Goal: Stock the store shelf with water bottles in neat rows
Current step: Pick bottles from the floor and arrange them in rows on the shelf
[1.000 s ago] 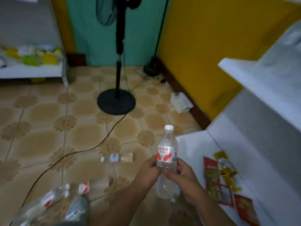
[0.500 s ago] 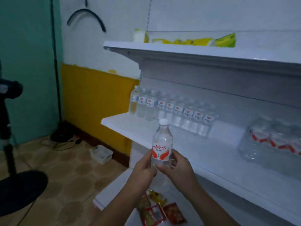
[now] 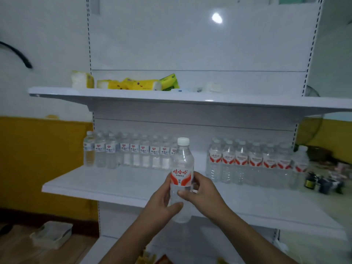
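Closest in, both hands grip one upright water bottle (image 3: pixel 182 180) in front of the middle shelf (image 3: pixel 114 184): the left hand (image 3: pixel 162 204) wraps its lower body, the right hand (image 3: pixel 202 191) pinches just under the red label. Behind it, two groups of bottles stand along the shelf back, a left row (image 3: pixel 133 151) and a right row (image 3: pixel 253 161), with tissue packs (image 3: pixel 133 84) on the upper shelf (image 3: pixel 171 97).

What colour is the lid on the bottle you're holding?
White. The cap tops the held water bottle, seen clearly in the head view.
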The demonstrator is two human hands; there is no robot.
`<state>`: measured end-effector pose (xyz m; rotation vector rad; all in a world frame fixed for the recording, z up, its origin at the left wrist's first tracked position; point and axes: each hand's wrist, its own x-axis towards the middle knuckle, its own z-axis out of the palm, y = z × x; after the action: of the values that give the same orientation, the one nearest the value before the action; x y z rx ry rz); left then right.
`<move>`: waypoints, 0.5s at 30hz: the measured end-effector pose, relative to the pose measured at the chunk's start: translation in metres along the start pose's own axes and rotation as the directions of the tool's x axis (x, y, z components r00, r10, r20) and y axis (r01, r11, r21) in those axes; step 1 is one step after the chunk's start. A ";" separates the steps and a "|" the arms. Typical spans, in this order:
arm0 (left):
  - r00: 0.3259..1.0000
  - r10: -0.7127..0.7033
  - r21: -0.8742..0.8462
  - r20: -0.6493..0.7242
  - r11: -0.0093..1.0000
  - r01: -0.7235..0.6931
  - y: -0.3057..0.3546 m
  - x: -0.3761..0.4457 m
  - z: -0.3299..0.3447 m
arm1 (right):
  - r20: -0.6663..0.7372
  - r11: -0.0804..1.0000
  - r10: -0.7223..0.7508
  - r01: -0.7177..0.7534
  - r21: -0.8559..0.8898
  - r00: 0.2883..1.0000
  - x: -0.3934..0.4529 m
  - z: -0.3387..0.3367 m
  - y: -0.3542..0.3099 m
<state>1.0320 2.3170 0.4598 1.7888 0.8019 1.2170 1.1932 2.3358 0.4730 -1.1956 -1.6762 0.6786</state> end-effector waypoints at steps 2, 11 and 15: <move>1.000 -0.002 -0.009 -0.017 1.000 0.002 0.001 0.003 0.000 | -0.011 1.000 0.001 -0.001 -0.002 1.000 0.003 0.001 -0.003; 0.985 -0.088 0.080 -0.147 0.992 0.101 -0.030 0.007 -0.075 | 0.116 0.999 -0.035 0.035 0.004 0.993 0.062 0.076 -0.006; 0.976 -0.097 0.120 -0.195 0.985 0.122 -0.042 0.024 -0.110 | 0.186 0.999 -0.046 0.046 0.006 0.982 0.101 0.107 -0.006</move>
<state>0.9339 2.3864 0.4557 1.7252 1.0983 1.2998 1.0848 2.4357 0.4713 -1.1162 -1.8516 0.7827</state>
